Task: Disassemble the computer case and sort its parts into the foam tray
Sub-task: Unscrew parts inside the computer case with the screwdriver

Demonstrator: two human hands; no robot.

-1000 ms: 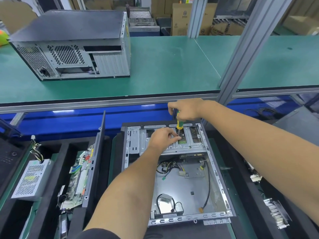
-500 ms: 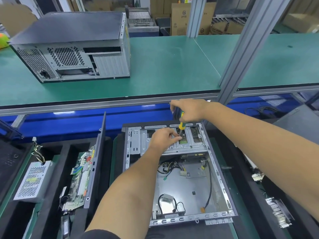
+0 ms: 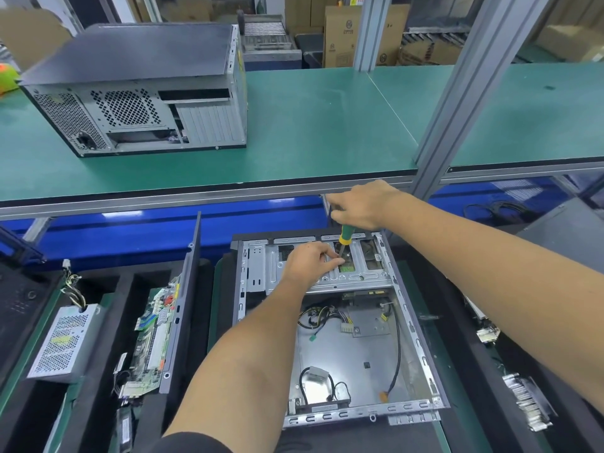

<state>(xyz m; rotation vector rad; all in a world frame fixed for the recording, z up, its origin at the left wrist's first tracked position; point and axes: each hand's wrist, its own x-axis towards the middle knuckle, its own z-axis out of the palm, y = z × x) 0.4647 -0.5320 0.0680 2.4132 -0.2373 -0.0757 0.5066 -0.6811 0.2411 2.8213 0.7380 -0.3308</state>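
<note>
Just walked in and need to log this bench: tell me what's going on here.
A person is stripping an open computer case lying in a foam tray. The right hand grips a green-and-yellow screwdriver, tip down on the metal drive bracket at the case's far end. The left hand rests on the bracket by the tip. A power supply and a circuit board already sit in tray slots on the left.

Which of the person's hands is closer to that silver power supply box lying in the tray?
Left. The left hand rests on the drive cage, nearer the power supply; the right hand grips the screwdriver farther right.
</note>
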